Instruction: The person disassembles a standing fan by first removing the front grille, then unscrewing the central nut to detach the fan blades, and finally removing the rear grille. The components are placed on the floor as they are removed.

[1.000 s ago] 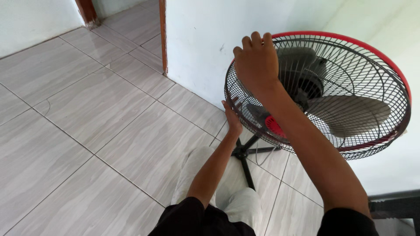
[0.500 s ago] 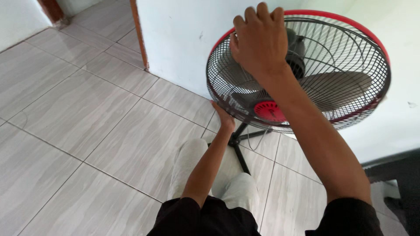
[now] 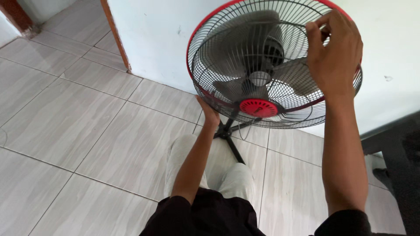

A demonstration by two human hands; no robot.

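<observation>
From the head camera we look down on a floor fan with a black wire cage and red rim, standing on a cross-shaped black base on the grey tiled floor, close to the white wall.

Compared with a second ago, our right hand has travelled from the left top of the cage over to its right edge, where the fingers now curl onto the rim and wires. The cage has also swung round to face us more squarely, so the grey blades and the red centre cap show plainly. In our judgement we are turning or steadying the cage with both hands.

Our left hand stays at the lower left rim, palm pressed against it; its fingers are hidden behind the cage, so we cannot tell whether they grip.

The fan's top is cut off by the frame. A dark piece of furniture at right is only partly visible.
</observation>
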